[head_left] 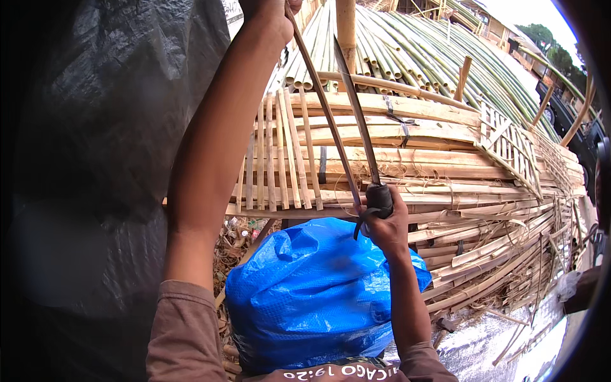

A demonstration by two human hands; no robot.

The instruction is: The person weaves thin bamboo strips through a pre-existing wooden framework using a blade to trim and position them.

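Observation:
My left hand [275,18], partly cut off by the upper edge, is closed round the upper end of a long thin strip [324,105], which looks like split bamboo. That strip slants down to the right, its lower end beside the thumb of my right hand [389,230]. Wrapped round a black handle [380,200], my right hand grips a long narrow knife, whose blade [361,118] points up and away. Strip and blade are apart at the top and draw closer near my right hand. Whether the right thumb presses on the strip, I cannot tell.
A blue plastic sheet [312,293] covers my lap. Several short bamboo slats [280,156] lie side by side ahead, across stacked split bamboo [433,165]. Green bamboo poles [407,57] lie beyond, past an upright post [346,28]. A dark tarp [121,159] hangs at left.

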